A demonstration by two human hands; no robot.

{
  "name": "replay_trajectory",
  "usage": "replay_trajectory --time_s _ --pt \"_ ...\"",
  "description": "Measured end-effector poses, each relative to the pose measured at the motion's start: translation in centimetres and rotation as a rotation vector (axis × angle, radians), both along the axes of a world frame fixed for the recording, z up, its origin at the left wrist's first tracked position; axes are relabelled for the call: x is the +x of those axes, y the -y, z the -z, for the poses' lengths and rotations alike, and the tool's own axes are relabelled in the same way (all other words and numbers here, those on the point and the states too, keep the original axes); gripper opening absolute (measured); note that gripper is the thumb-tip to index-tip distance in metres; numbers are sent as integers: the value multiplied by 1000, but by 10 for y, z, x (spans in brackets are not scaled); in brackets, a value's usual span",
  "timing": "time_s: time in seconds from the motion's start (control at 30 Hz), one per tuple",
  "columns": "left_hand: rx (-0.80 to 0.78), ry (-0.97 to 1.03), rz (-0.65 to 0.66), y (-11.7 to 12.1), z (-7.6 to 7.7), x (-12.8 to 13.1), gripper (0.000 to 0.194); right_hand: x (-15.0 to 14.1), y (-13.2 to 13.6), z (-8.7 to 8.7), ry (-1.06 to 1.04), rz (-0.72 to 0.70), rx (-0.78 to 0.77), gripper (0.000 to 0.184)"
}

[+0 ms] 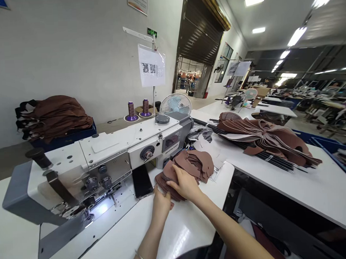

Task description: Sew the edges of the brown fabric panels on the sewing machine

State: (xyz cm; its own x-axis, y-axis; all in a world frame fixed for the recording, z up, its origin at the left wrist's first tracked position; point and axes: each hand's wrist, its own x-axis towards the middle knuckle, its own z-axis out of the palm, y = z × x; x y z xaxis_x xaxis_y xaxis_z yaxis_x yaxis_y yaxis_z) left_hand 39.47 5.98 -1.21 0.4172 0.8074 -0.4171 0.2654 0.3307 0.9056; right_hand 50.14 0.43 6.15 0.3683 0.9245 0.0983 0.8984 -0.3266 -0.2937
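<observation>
A loose pile of brown cut fabric pieces lies directly under and just beyond the two hands, on the white sewing table. Its pieces overlap unevenly, some with curved edges. The right hand rests on the near part of the pile, thumb and forefinger spread apart over the top pieces; it is partly open, with no piece visibly pinched. The left hand is at the pile's near-left edge, its fingers bent and partly closed; whether a piece is caught between them cannot be told. A metal bangle circles the left wrist.

Just beyond and to the left of the left hand, a black smartphone lies screen up beside the sewing machine. This white and grey HIGHLEAD sewing machine stretches out to the left of both hands, its lamp lit at the needle, well apart from the fingers. Beyond the machine stand two brown thread cones on purple bases and a round fan.

To the right of the right hand and farther off, a larger heap of brown pieces lies on a neighbouring white table, partly over black strips. Far left of the hands, folded brown material is piled on a blue bin.
</observation>
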Motion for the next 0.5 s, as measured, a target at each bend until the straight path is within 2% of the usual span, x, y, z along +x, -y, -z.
replay_trajectory --time_s 0.2,0.23,0.3,0.37,0.4,0.47,0.5 --pt "92 3 42 15 -5 -17 65 -1 -1 4 46 43 75 64" --pt "131 4 38 18 -7 -26 64 -2 -1 5 87 32 136 62" --pt "198 15 59 26 -10 -51 54 -6 -1 7 200 -25 365 56" --pt "195 58 131 35 -12 -86 40 -19 0 7 267 -144 650 44" --pt "158 85 165 40 -12 -106 34 -29 1 7 251 -231 745 38" --pt "76 136 142 48 -10 -150 25 -53 0 10 178 -470 828 36" --pt "62 152 69 53 -8 -175 22 -69 -1 15 144 -588 848 40"
